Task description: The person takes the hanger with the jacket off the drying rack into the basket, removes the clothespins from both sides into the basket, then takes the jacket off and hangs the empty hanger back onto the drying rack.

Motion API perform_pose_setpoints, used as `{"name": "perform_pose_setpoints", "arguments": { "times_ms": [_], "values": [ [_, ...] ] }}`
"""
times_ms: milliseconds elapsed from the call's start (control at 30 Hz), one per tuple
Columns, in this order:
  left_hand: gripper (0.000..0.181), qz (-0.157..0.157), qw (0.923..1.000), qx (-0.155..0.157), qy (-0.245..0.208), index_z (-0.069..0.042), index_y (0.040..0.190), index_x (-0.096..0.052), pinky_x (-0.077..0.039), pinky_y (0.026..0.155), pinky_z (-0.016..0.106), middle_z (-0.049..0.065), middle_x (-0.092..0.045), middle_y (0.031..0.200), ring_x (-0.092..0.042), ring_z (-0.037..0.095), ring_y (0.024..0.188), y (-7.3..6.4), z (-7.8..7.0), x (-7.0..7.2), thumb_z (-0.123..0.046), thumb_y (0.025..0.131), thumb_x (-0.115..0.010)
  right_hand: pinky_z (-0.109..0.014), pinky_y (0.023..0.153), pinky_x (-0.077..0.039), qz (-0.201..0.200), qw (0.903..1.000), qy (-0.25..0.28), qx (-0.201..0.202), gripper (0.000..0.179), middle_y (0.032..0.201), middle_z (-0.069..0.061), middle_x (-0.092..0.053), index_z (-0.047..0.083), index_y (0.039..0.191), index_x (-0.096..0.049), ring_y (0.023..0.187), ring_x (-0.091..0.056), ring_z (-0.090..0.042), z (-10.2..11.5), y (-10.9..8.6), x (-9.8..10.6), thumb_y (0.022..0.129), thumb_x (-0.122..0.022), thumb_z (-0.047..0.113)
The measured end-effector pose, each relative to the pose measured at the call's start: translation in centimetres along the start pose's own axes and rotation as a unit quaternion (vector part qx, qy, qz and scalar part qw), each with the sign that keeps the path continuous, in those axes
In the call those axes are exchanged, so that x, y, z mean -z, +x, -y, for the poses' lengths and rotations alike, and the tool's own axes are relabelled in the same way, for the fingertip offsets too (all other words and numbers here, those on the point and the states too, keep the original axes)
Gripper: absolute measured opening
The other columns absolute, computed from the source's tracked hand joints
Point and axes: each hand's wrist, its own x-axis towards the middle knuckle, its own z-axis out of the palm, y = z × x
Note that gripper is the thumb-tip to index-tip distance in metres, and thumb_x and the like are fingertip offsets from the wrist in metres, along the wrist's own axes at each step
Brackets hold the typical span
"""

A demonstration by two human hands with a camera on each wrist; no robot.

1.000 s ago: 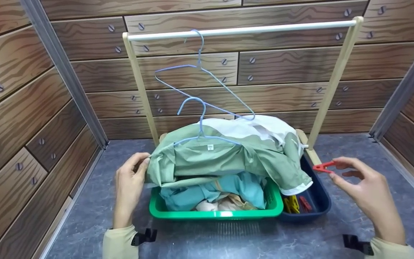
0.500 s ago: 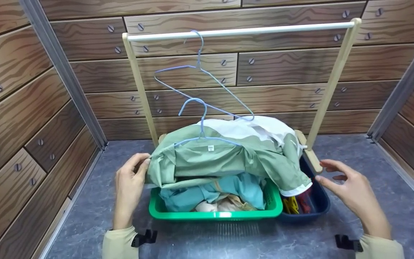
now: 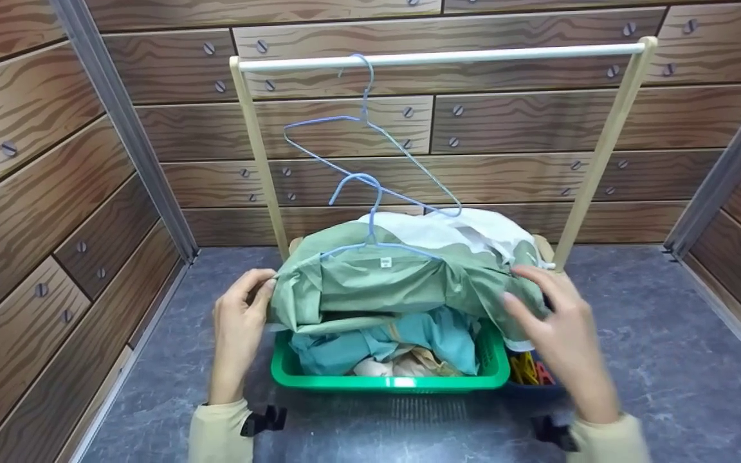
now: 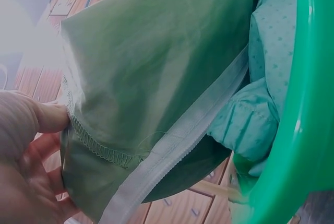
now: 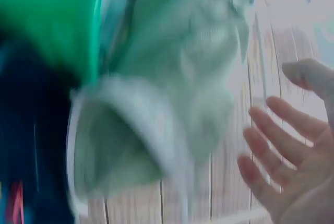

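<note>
A green shirt [image 3: 383,292] with a blue hanger [image 3: 372,233] at its neckline lies over the basket. At its left edge my left hand [image 3: 240,315] pinches the cloth between thumb and fingers; the left wrist view shows the thumb on a stitched seam [image 4: 104,151]. My right hand [image 3: 563,328], blurred by motion, is over the shirt's right side in the head view. In the right wrist view its fingers [image 5: 282,140] are spread and hold nothing, beside the sleeve with its white cuff [image 5: 141,104]. Part of that sleeve is hidden behind the hand.
Under the shirt, a green basket [image 3: 402,383] holds teal [image 3: 448,341] and beige clothes. A dark blue bin [image 3: 532,390] with yellow and red clothespins [image 3: 525,369] stands at right, partly hidden. Behind, another blue hanger [image 3: 365,106] hangs on the rack's white rod [image 3: 473,56].
My right hand let go of a red clothespin over the blue bin, then moved left to the shirt's right side. My left hand keeps its pinch on the shirt.
</note>
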Motion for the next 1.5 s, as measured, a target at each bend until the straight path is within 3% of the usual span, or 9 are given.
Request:
{"name": "perform_pose_setpoints", "arguments": {
  "times_ms": [333, 567, 733, 967, 1200, 1300, 1367, 1433, 1500],
  "values": [
    [0.010, -0.002, 0.9998, -0.015, 0.014, -0.023, 0.096, -0.070, -0.043, 0.063, 0.028, -0.012, -0.065, 0.089, -0.057, 0.004, 0.073, -0.3, -0.4, -1.0, -0.026, 0.089, -0.063, -0.048, 0.086, -0.033, -0.015, 0.9951, -0.092, -0.034, 0.048, 0.112, -0.002, -0.063, 0.019, 0.116, -0.064, 0.107, -0.050, -0.025, 1.5, 1.1, -6.9, 0.077, -0.074, 0.044],
    [0.008, -0.022, 0.9990, -0.022, 0.033, -0.026, 0.094, -0.069, -0.042, 0.065, 0.031, -0.016, -0.064, 0.089, -0.057, 0.004, 0.073, -0.3, -0.6, -1.1, -0.027, 0.090, -0.063, -0.050, 0.084, -0.033, -0.080, 0.9858, -0.133, -0.064, 0.044, 0.107, -0.007, -0.065, 0.014, 0.110, -0.066, 0.099, -0.053, -0.031, 0.4, 1.2, -6.2, 0.068, -0.080, 0.017],
    [0.008, -0.034, 0.9986, -0.024, 0.033, -0.025, 0.094, -0.069, -0.041, 0.066, 0.032, -0.015, -0.064, 0.090, -0.058, 0.005, 0.075, -0.3, -0.8, -1.0, -0.027, 0.090, -0.063, -0.042, 0.062, -0.040, -0.116, 0.9797, -0.126, -0.105, 0.035, 0.102, 0.001, -0.068, 0.021, 0.109, -0.068, 0.073, -0.059, -0.025, 0.0, 0.6, -4.6, 0.075, -0.076, 0.020],
    [0.009, -0.031, 0.9988, -0.022, 0.030, -0.027, 0.095, -0.069, -0.041, 0.064, 0.030, -0.016, -0.064, 0.089, -0.057, 0.004, 0.073, -0.2, -0.8, -0.7, -0.029, 0.090, -0.062, -0.017, 0.063, -0.041, -0.124, 0.9882, -0.049, -0.075, 0.027, 0.100, 0.006, -0.069, 0.020, 0.108, -0.071, 0.074, -0.063, -0.009, 0.5, -0.1, -3.0, 0.082, -0.069, 0.011],
    [0.009, -0.033, 0.9987, -0.018, 0.034, -0.027, 0.095, -0.069, -0.042, 0.066, 0.030, -0.016, -0.064, 0.090, -0.058, 0.004, 0.076, -0.2, -0.8, -0.6, -0.030, 0.090, -0.062, -0.019, 0.038, -0.027, -0.095, 0.9941, 0.023, -0.047, 0.028, 0.117, 0.000, -0.063, 0.012, 0.117, -0.066, 0.036, -0.030, -0.003, 0.8, -0.1, -2.9, 0.091, -0.060, 0.006],
    [0.009, -0.029, 0.9986, -0.026, 0.035, -0.027, 0.095, -0.069, -0.043, 0.067, 0.030, -0.016, -0.063, 0.090, -0.058, 0.004, 0.076, -0.3, -0.9, -0.7, -0.029, 0.091, -0.061, -0.022, 0.038, -0.026, -0.100, 0.9895, 0.068, -0.080, 0.025, 0.080, -0.006, -0.068, 0.007, 0.115, -0.067, 0.038, -0.030, -0.006, 1.9, 0.2, -2.7, 0.092, -0.058, 0.009],
    [0.009, -0.029, 0.9984, -0.034, 0.036, -0.027, 0.095, -0.069, -0.043, 0.067, 0.029, -0.016, -0.063, 0.090, -0.058, 0.004, 0.076, -0.3, -0.9, -0.7, -0.028, 0.091, -0.061, -0.025, 0.037, -0.025, -0.096, 0.9842, 0.097, -0.112, 0.024, 0.057, -0.006, -0.055, 0.007, 0.115, -0.067, 0.038, -0.028, -0.008, 2.6, 0.4, -2.4, 0.094, -0.057, 0.012],
    [0.009, -0.032, 0.9979, -0.044, 0.036, -0.025, 0.095, -0.069, -0.043, 0.066, 0.029, -0.016, -0.063, 0.089, -0.057, 0.004, 0.076, -0.2, -0.8, -0.8, -0.027, 0.091, -0.061, -0.027, 0.037, -0.024, -0.087, 0.9771, 0.126, -0.148, 0.025, 0.046, -0.004, -0.036, 0.006, 0.114, -0.067, 0.038, -0.025, -0.009, 3.2, 0.7, -2.1, 0.094, -0.057, 0.016],
    [0.009, -0.036, 0.9972, -0.053, 0.037, -0.024, 0.095, -0.069, -0.042, 0.066, 0.028, -0.015, -0.063, 0.088, -0.057, 0.005, 0.075, -0.2, -0.8, -0.7, -0.026, 0.091, -0.062, -0.027, 0.037, -0.025, -0.074, 0.9685, 0.157, -0.179, 0.025, 0.048, -0.003, -0.040, 0.007, 0.114, -0.067, 0.038, -0.025, -0.009, 3.1, 0.9, -2.0, 0.094, -0.057, 0.019]
  ]
}}
